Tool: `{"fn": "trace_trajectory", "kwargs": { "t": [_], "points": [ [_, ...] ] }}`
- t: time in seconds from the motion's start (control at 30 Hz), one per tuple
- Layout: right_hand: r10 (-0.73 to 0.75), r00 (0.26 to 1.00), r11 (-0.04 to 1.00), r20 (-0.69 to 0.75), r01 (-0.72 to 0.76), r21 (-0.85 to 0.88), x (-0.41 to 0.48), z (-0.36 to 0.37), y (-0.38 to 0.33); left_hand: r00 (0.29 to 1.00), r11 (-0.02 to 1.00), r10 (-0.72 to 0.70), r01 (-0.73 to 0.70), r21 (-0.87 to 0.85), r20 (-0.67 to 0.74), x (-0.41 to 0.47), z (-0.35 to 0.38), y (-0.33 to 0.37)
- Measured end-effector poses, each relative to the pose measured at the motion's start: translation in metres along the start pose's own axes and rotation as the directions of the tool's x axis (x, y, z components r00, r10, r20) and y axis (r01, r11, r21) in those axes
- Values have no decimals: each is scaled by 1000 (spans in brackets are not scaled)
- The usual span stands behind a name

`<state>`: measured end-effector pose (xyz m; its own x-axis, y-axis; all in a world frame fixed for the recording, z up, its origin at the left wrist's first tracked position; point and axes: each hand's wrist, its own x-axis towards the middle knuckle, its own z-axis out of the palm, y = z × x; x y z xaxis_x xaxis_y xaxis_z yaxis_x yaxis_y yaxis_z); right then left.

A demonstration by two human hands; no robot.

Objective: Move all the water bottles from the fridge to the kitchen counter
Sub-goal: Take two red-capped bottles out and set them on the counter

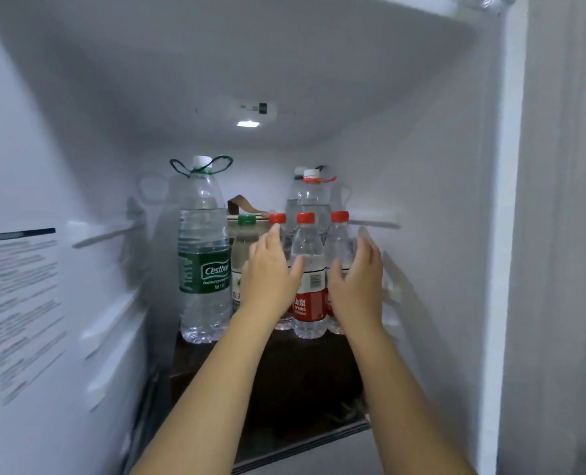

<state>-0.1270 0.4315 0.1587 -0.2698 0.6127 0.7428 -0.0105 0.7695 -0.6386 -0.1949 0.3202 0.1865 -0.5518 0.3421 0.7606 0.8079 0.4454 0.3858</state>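
"Head view first: what are the hands doing?"

"Both reach into the fridge. The left hand and right hand are spread, fingers nearly straight, gripping nothing, either side of the front red-capped bottle at frame centre. Whether the thumbs touch it is unclear."

"And the other bottles?"

"All upright on the dark shelf. The left rear red-capped bottle and right rear red-capped bottle stand just behind the hands, a green-capped bottle beside them, a large green-labelled bottle further left, tall back bottles behind."
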Motion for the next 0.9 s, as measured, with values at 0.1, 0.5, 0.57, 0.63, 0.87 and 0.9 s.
{"fn": "trace_trajectory", "kwargs": {
  "t": [0.1,0.5,0.57,0.63,0.87,0.9],
  "points": [
    [-5,1000,1000,-21,6,11,27,4,-8,999,999,-5,7,-45,32,26,10,4],
    [100,990,994,103,-103,26,85,23,3,997,992,-76,75,-103,-3,80,38,10],
    [89,989,996,117,-91,10,86,24,7,997,992,-80,80,-96,-4,80,39,10],
    [84,989,996,123,-85,4,87,25,10,997,992,-75,74,-100,-5,78,40,9],
    [13,992,1000,127,-16,23,81,28,9,998,957,-56,49,-287,-15,64,35,11],
    [-10,994,999,111,4,51,78,27,8,998,949,-51,41,-312,-24,62,34,11]
  ]
}}
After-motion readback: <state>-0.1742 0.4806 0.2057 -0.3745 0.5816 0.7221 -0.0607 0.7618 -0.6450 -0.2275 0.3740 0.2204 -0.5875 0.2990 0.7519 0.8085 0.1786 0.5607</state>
